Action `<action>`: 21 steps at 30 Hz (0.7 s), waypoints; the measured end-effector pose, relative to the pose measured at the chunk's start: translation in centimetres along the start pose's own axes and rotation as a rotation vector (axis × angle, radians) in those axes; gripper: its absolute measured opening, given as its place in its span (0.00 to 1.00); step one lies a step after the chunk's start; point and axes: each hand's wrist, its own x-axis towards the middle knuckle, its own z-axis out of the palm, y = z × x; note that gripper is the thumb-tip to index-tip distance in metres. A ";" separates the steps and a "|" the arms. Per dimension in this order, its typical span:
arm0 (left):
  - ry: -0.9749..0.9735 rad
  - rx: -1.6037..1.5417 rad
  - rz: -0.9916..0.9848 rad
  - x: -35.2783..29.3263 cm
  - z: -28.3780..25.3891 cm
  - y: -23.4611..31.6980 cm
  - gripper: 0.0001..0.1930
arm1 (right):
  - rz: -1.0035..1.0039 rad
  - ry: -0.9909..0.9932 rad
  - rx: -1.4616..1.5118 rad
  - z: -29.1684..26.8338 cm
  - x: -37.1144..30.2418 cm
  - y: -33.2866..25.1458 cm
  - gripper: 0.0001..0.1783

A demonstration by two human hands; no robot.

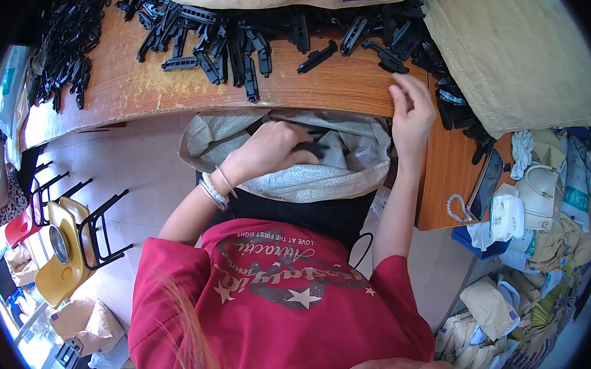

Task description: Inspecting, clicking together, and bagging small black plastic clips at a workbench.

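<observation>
My left hand (272, 147) is over the mouth of a pale woven sack (289, 187) in my lap, its fingers closed on a dark, slightly blurred black plastic part (316, 147). Bracelets circle that wrist. At the table's front edge is my right hand (413, 110), empty, with fingers loosely bent and thumb apart. Just beyond its fingertips lies a black plastic part (388, 59); whether they touch is hard to tell. Many similar slim, slotted black parts (234, 48) are strewn along the tabletop.
The wooden table (130, 79) also bears a dense black heap (70, 46) at far left and large tan paper sacks (512, 46). On the right are a phone (485, 186), a tissue pack (507, 218) and a white bag (537, 191). Yellow chairs (60, 252) and a person (2, 198) are left.
</observation>
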 end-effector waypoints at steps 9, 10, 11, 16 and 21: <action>0.352 0.762 0.221 8.1 -4.4 0.4 0.14 | -0.134 -0.051 -0.501 0.7 3.4 1.5 0.15; 0.352 0.763 0.223 8.4 -4.8 0.0 0.14 | -0.180 -0.056 -0.535 0.4 3.6 1.8 0.15; 0.270 0.753 0.251 8.6 -5.2 -0.5 0.14 | -0.226 -0.062 -0.570 0.3 3.7 1.9 0.15; 0.231 0.608 0.376 8.4 -4.9 0.3 0.11 | -0.273 -0.023 -0.310 1.0 1.7 2.4 0.15; 0.503 0.213 0.352 8.5 -2.6 0.1 0.06 | 0.067 -0.023 0.157 0.8 -0.9 -0.7 0.14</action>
